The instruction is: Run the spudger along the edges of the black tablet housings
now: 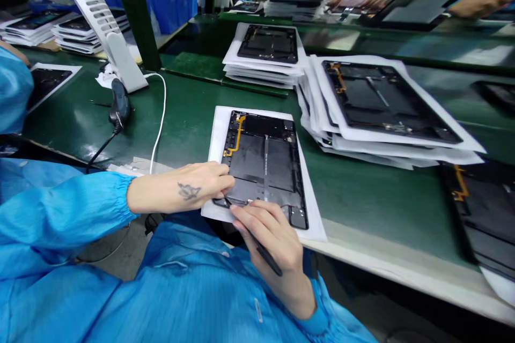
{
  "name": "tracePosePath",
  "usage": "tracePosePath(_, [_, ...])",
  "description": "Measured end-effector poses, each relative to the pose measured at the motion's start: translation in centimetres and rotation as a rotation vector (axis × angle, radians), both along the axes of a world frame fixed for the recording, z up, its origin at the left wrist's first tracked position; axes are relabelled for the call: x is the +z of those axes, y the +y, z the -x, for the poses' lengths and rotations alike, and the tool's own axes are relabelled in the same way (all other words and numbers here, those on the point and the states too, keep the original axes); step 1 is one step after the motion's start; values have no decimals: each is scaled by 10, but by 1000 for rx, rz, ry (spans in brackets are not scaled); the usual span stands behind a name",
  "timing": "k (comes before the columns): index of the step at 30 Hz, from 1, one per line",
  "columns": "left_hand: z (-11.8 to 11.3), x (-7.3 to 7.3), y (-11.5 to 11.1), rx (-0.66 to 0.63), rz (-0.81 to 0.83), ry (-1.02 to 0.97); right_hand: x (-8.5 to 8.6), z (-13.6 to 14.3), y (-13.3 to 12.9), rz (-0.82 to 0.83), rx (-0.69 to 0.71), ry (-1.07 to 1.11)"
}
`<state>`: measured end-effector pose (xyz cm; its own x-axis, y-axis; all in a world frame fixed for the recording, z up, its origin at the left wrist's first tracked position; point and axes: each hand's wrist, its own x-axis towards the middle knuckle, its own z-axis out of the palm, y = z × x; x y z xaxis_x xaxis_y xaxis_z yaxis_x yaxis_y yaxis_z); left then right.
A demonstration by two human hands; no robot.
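A tablet back housing lies open side up on a white sheet at the bench's front edge. Inside it are black battery panels and an orange flex cable. My left hand reaches over the housing's near left corner, fingers curled together; whatever they pinch is hidden. In my right hand is a slim black pen-like tool, its thin end pointing to that corner beside my left fingertips. The right fingers rest near the housing's near edge.
Stacks of sheets topped with housings stand behind and to the right. Another housing is at far right. At left are a white lamp-like stand, its cable, and a black corded tool. Co-workers sit across the bench.
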<state>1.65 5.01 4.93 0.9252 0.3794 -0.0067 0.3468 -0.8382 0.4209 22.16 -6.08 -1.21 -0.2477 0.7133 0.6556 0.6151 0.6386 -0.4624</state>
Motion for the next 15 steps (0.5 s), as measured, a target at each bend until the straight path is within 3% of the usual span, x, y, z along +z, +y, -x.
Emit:
tracePosePath(11, [6, -26, -41, 226, -62, -402, 8, -13, -8, 210, 22, 406])
tracePosePath(13, [6, -29, -46, 267, -34, -430, 11, -11, -6, 141, 11, 334])
tracePosePath(15, [4, -31, -49, 304, -12, -448, 14, -5, 0, 58, 1, 90])
